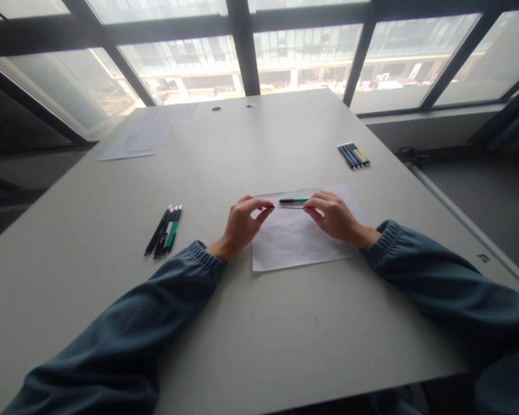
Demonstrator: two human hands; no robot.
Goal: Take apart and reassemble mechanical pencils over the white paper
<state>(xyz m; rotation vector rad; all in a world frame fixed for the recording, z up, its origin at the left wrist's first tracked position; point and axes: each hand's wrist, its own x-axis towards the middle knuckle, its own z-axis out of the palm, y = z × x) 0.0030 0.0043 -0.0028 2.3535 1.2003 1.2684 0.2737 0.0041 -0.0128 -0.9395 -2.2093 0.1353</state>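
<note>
Over a sheet of white paper (300, 248), both of my hands are raised close together. My left hand (246, 222) pinches a small dark piece (272, 207) between thumb and fingertips; its kind is too small to make out. From the fingertips of my right hand (331, 213) a thin dark pen refill (290, 208) points left toward that piece, with a narrow gap between them. Just beyond the refill lies a green and black pen barrel (293, 200) on the paper, its right end hidden behind my right hand.
Several black and green pens (166, 231) lie left of my left hand on the white table (251, 323). Another row of several pens (354, 155) lies at the right back. Loose papers (138, 135) rest at the far left, near the windows.
</note>
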